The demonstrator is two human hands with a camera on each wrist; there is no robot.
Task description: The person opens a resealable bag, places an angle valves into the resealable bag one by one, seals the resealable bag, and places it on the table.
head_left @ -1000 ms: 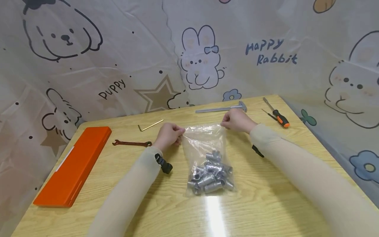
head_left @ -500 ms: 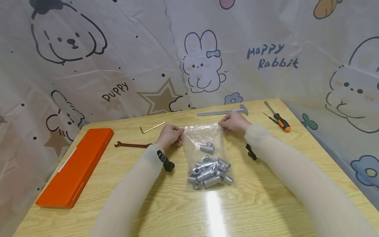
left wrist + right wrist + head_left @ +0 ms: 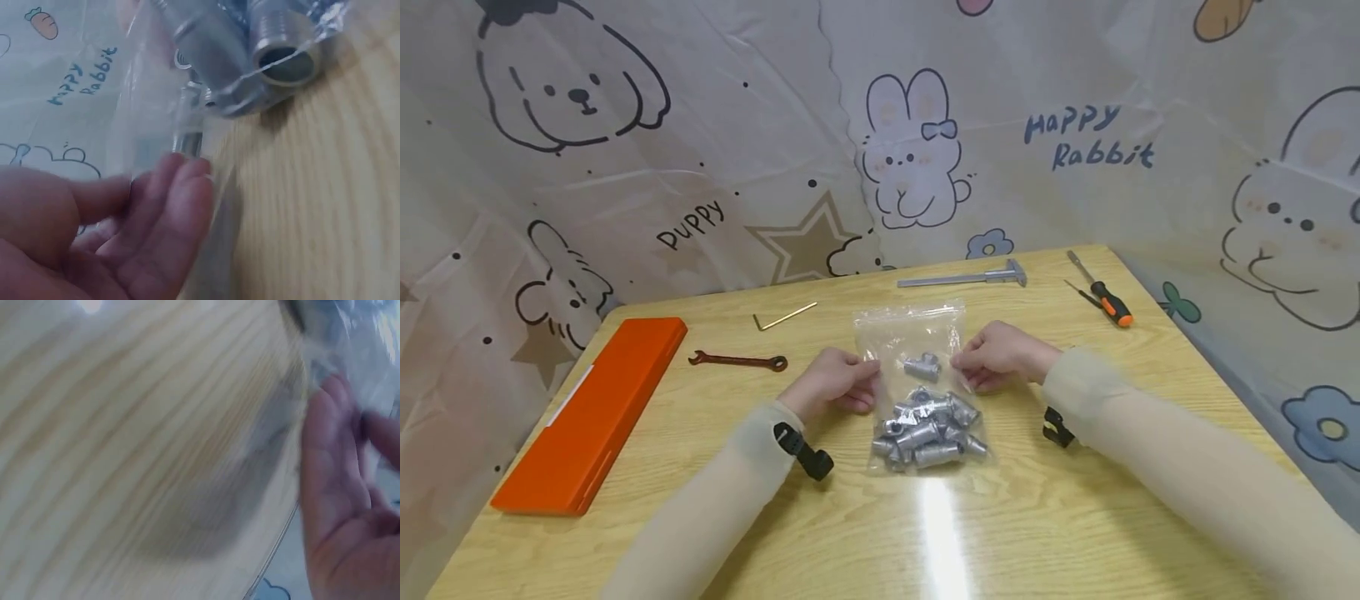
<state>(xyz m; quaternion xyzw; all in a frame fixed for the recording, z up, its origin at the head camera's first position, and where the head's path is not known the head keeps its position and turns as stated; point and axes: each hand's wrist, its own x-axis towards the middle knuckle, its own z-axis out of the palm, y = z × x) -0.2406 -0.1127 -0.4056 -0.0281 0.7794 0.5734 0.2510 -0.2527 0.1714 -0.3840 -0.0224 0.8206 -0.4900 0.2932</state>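
A clear zip bag [image 3: 887, 342] lies on the table in front of me, its mouth toward the wall. Several silvery threaded pipe fittings [image 3: 925, 429] are bunched in its lower part, with one T-shaped fitting [image 3: 922, 367] apart above them. My left hand [image 3: 835, 379] pinches the bag's left side edge between thumb and fingers, about halfway up. On the opposite side, my right hand [image 3: 1003, 354] pinches the right edge at similar height. In the left wrist view, round open ends of fittings [image 3: 284, 56] show through the plastic close to my fingertips [image 3: 194, 187].
An orange case [image 3: 591, 417] lies at the left, near a reddish combination wrench [image 3: 737, 361] and a brass-coloured hex key [image 3: 786, 317]. Calipers [image 3: 962, 277] lie at the back edge. Two screwdrivers [image 3: 1105, 296] are at the back right. A printed cloth hangs behind the table.
Both hands have left the bag's top corners and slid down its sides toward me. Earlier, the single T-shaped fitting moved up from the pile toward the mouth.
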